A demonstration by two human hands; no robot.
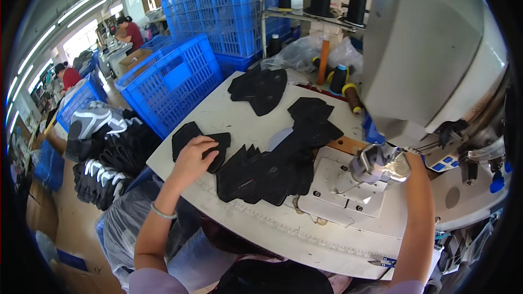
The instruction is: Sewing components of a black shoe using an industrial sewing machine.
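My left hand (192,159) lies over a small stack of black cut fabric pieces (186,135) at the left of the white sewing table (245,120). Its fingers are bent and closed onto the upper piece. From the lower right my right forearm (417,212) reaches up beside the sewing machine's needle head (376,166); the hand itself is hidden behind the machine. Between the arms, a spread pile of black fabric pieces (267,177) overlaps, with more black pieces (313,120) behind it. Another black stack (260,90) sits at the far edge.
Blue plastic crates (180,79) stand beyond the table's left edge, near bundled black and grey pieces (109,147). Thread cones (320,0) stand on a rack behind. Thread snips (384,262) lie at the near right edge. The machine's large grey body (425,43) fills the right.
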